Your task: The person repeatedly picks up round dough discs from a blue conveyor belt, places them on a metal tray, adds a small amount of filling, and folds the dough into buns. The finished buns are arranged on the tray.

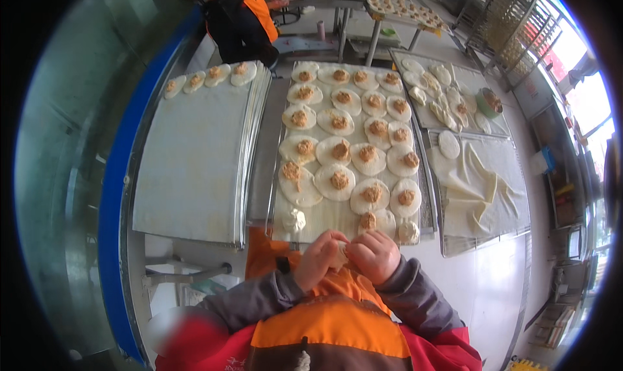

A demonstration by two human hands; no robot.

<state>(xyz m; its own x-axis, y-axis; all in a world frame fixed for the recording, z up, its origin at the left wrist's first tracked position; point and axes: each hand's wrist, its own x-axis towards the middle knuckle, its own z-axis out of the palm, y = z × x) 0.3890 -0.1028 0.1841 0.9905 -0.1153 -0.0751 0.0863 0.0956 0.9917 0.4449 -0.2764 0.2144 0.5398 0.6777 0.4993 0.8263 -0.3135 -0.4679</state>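
Close to my body, just past the near edge of the middle tray, my left hand (318,260) and my right hand (374,256) meet with fingers pinched together. Between them is a pale filled dough bun (339,257), mostly hidden by the fingers. On the middle tray (318,225) lie rows of flat dough rounds, each topped with orange-brown filling, such as one dough round (335,182) near the centre. A closed white bun (294,220) sits at the tray's near left, and another closed bun (408,232) at its near right corner.
A stack of cloth-lined trays (195,163) stands left, with several filled rounds along its far edge. On the right, trays hold loose dough pieces, a green bowl (488,103) of filling and a crumpled cloth (477,186). Another person (239,20) stands at the far left.
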